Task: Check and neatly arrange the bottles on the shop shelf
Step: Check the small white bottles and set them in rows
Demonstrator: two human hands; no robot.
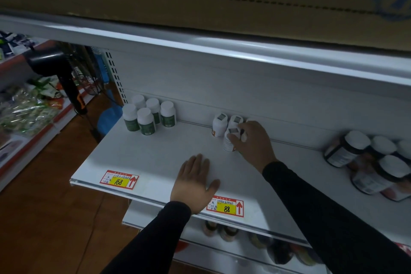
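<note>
Fingers (195, 163) of the left hand (194, 187) lie straight and flat on the white shelf (155, 153), holding nothing, the thumb spread toward the front edge. Far to their left and further back stand five green-labelled bottles (146, 115) with white caps, upright in a tight cluster by the back wall. Nearer, on the shelf lip below and left of these fingers, sits a price tag marked 168 (119, 179), and just right of the thumb a price tag marked 88 (225, 207) (the small print on both is too blurred to read). Further right and back, the right hand (253, 142) curls its fingers (233, 140) round the cap of a white bottle (230, 140), which stands in front of two more white bottles (226, 124) near the wall; a fourth cap peeks out behind the knuckles, mostly hidden. Well to the right of that hand, dark bottles (364, 162) with white caps are bunched together, blurred and cut off by the frame edge, so their count is unclear. Below the shelf, more jars (226, 231) show only dimly in shadow.
</note>
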